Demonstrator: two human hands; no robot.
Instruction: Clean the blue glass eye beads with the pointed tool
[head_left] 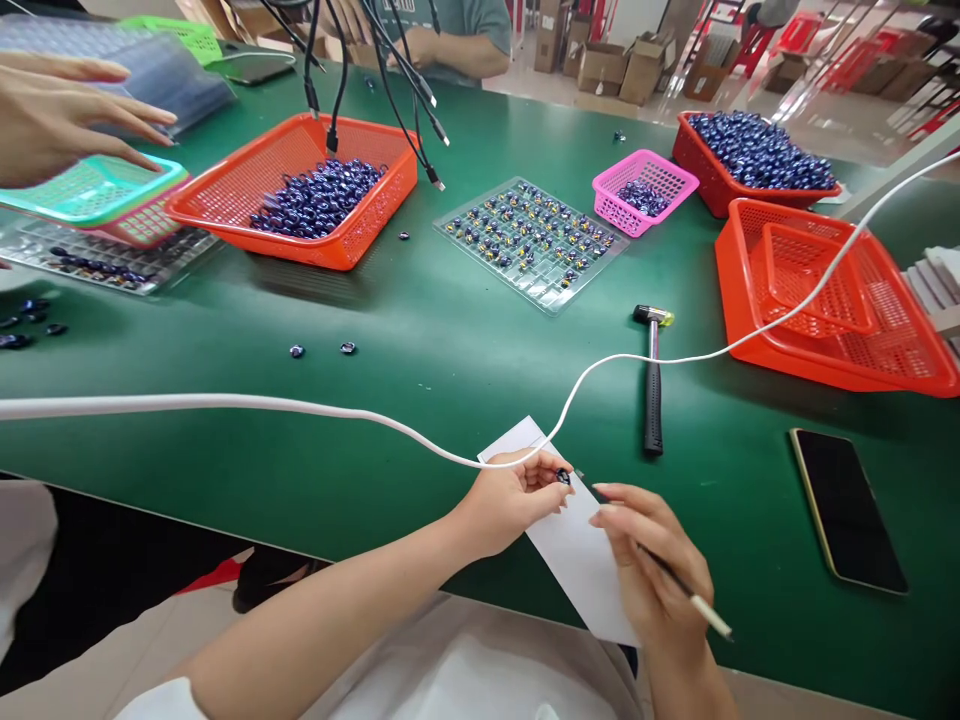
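Between the fingertips of my left hand point(499, 500) is a small shiny dark-blue oval piece point(562, 477), held above a white sheet of paper point(577, 560). My right hand point(660, 560) grips a thin pen-like tool point(709, 610) with a dark shaft and a cream rear end. The tool's front end points at the oval piece, just right of it; whether they touch I cannot tell. Beyond my hands lie a black-handled hammer point(653, 390) with a black and yellow head, and two loose oval pieces, one at the left point(297, 351) and the other beside it point(348, 348).
Orange baskets point(352, 235) and a pink basket point(634, 215) hold blue pieces. A clear tray point(551, 300) carries rows of them. A phone point(847, 510) lies right. A white cable point(405, 430) crosses the view; black cables point(341, 80) hang above. Another person's hand point(67, 110) reaches in left.
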